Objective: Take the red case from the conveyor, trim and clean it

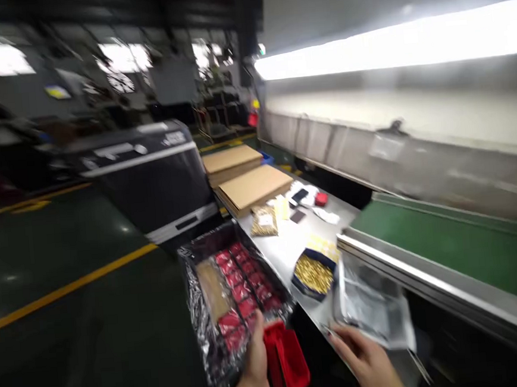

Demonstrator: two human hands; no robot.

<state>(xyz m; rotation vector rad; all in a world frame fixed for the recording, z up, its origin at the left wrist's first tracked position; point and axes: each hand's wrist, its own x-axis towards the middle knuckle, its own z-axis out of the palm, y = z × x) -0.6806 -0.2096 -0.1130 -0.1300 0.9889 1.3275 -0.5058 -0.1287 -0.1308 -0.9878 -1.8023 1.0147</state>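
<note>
My left hand point(254, 364) is at the bottom centre, its thumb up along the side of an open red box point(292, 361). Its fingers seem wrapped round the box, though most of them are hidden. To the right, my right hand point(365, 358) has thumb and fingers pinched together at the table edge; a thin shiny bit shows at the fingertips, too blurred to name. Just beyond it stand a dark round container of small gold-coloured pieces point(313, 274) and a white tray lined with clear plastic point(369, 301). Left of my hands, a black plastic-lined crate point(196, 317) holds rows of red wrapped boxes point(242, 278).
A metal table point(285, 251) carries a bag of gold pieces point(264, 221), a phone point(300, 196) and cardboard stacks point(255, 186). On the right runs a green conveyor belt point(454, 243) with a metal rail. A dark machine or cabinet point(154, 184) stands left.
</note>
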